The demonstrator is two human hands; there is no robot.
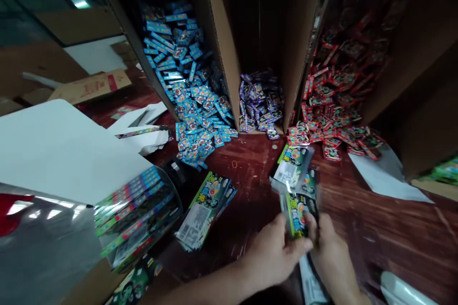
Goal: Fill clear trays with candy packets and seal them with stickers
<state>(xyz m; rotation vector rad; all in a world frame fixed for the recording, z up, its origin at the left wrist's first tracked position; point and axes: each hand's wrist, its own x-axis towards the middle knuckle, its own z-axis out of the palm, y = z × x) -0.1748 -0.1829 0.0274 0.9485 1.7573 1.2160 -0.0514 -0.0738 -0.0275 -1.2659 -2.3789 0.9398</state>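
Observation:
My left hand [274, 252] is closed on a black-and-green printed card [298, 212] with clear plastic about it, thumb on top. Close beside it, my right hand [332, 252] grips the same card's right edge; its fingertips are partly hidden. Just beyond lies another printed card [289, 167] in clear plastic, overlapping the far end of the held one. A stack of similar printed cards [200, 214] rests on the dark red table left of my hands. Below my hands a pale strip [310, 281] shows, its kind unclear.
Upright cardboard boxes hold small blue packets [200, 100], purple packets [263, 100] and red packets [336, 86], the blue and red spilling onto the table [250, 162]. At left stand a clear container of colourful packs [139, 214] and a white sheet [53, 147]. White paper [390, 176] lies right.

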